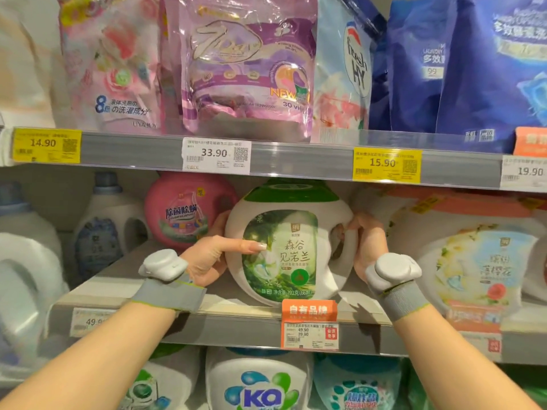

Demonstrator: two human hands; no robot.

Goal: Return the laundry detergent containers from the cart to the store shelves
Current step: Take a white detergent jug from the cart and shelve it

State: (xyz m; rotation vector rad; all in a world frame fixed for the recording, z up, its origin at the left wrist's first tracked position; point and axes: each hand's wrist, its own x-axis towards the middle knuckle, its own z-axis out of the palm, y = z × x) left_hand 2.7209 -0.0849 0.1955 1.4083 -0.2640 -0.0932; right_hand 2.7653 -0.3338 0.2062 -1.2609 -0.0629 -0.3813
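Bare forearms reaching in from below, grey wristbands with pale sensor pods on both wrists. Left hand [213, 255] pressed flat against the side of a round white plastic detergent jug with a green cap and green forest label [288, 244], thumb laid straight across the label. Right hand [365, 244] curled round the jug's moulded white handle [344, 247], a firm closed grip. Jug sitting on the grey middle shelf [207, 300], right at the front edge above the orange price tag [309, 310], just beside a pink round tub [185, 213] on its left and a floral white jug [473, 261] on its right.

Looks full, so probably heavy, liquid free to slosh. Stiff shell, smooth and likely slippery. Best hold judged to be the handle, plus a flat palm opposite. Tight clearance under the upper shelf rail [296, 161]; needs sliding back level, not tilting.
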